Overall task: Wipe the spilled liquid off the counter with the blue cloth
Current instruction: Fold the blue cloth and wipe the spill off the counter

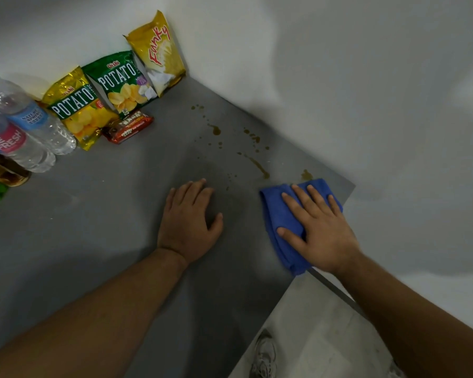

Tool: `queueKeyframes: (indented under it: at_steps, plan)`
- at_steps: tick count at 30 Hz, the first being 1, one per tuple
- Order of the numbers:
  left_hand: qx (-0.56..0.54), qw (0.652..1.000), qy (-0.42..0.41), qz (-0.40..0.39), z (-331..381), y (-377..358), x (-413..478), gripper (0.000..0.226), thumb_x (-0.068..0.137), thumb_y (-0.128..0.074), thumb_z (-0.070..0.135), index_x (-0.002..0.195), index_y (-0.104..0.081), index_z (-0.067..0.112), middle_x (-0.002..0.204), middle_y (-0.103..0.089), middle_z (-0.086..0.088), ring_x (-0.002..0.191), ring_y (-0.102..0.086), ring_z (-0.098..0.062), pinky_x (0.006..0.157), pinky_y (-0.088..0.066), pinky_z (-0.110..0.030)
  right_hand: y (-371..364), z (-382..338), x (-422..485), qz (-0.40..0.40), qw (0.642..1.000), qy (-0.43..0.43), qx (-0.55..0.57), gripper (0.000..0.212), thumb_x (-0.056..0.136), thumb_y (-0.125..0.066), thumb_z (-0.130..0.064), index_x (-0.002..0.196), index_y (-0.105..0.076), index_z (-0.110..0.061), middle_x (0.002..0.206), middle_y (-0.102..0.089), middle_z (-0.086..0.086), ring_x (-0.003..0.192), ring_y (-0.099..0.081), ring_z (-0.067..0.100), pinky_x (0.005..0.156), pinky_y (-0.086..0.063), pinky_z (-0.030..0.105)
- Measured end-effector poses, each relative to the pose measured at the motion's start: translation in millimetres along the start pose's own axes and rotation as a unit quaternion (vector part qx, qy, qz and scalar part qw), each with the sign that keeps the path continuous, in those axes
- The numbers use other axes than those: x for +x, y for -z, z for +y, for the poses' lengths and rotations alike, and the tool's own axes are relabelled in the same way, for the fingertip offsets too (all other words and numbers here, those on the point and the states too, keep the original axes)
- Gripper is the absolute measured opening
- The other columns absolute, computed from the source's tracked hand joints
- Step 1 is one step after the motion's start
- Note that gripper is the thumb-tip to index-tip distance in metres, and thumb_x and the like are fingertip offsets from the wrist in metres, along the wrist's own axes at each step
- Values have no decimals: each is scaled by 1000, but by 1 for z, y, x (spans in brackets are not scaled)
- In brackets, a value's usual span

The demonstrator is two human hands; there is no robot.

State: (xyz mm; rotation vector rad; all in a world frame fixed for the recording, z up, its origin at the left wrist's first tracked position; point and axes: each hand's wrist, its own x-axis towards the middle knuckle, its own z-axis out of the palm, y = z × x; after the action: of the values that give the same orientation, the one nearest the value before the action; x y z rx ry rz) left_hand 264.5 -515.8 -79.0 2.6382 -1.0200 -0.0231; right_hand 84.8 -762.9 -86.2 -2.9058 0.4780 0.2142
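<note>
wiping is just starting: right hand [316,227] presses the cloth [287,236] flat-fingered near the counter's [120,214] right edge; left hand [187,222] rests flat, holding nothing. next, sweep toward the back corner over the spill [257,163].

Snack bags [115,91] and bottles [30,124] crowd counter's [120,214] back-left.

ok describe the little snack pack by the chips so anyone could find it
Follow the grey counter to the wall where chip bags lean in a row. At the foot of the green bag lies the snack pack. Unlike them it lies flat, red and brown, and much smaller.
</note>
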Motion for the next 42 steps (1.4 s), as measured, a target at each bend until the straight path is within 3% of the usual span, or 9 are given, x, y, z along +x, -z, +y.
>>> queueKeyframes:
  at_steps: [6, 9, 13, 17, 22, 32, 42]
  plan:
    - [-2, 1000, 3, -2, 0, -3, -1, 59, 91, -51, 49, 138, -59, 15, 155, -51, -6, 144, -44, -31, 123, -31, -53, 11, -10, 54, 10, 995, -96, 16, 82, 95, -12, -79, 165, -2, -37, 174, 0, -6, 160, 3, 28, 126, 3, 58]
    - [1, 1000, 2, -6, -1, -2, -1, 58, 92, -52, 49, 139, -58, 15, 156, -50, -6, 145, -43, -31, 123, -31, -53, 10, -21, 50, 6, 999, -43, 5, 81, 96, -7, -77, 165, -2, -34, 174, 1, -5, 160, 4, 29, 127, 4, 57]
    - [1, 1000, 5, -11, -1, -2, -1, 58, 92, -54, 49, 139, -58, 16, 157, -49, -5, 145, -43, -30, 122, -31, -53, 7, 3, 22, -9, 999, 47, 3, 75, 98, -7, -78, 163, 3, -43, 173, 3, -14, 160, 6, 18, 129, 0, 52]
    - [7, 1000, 3, -2, 0, -2, -1, 57, 91, -55, 47, 137, -59, 15, 155, -51, -6, 144, -45, -31, 122, -31, -52, 12, 18, 41, 4, 1000, -7, 1, 79, 95, -10, -79, 164, -1, -42, 173, -1, -12, 160, 3, 19, 129, 2, 51]
    - [9, 1000, 0, -5, 1, -2, -1, 57, 91, -56, 47, 138, -58, 15, 155, -50, -6, 144, -44, -30, 122, -31, -52, 13, -12, 78, 22, 997, -67, 1, 82, 95, -4, -75, 165, -1, -33, 174, 0, -3, 160, 2, 29, 127, 3, 56]
    - [-39, 999, 10, 6, 0, -1, -2, 55, 98, -38, 40, 138, -60, 9, 152, -55, -9, 141, -48, -32, 120, -35, -53, -12, -89, 35, 27, 999, -8, 32, 72, 102, -14, -66, 165, -10, -31, 174, -1, -5, 159, 11, 22, 128, 0, 55]
    - [-126, 989, 42, 67, -2, 5, -8, 51, 101, -32, 32, 130, -62, 3, 140, -62, -13, 130, -57, -31, 115, -43, -48, -20, -152, 16, 14, 997, 52, 57, 67, 106, -12, -56, 166, -10, -25, 174, 0, -1, 159, 16, 23, 126, 13, 49]
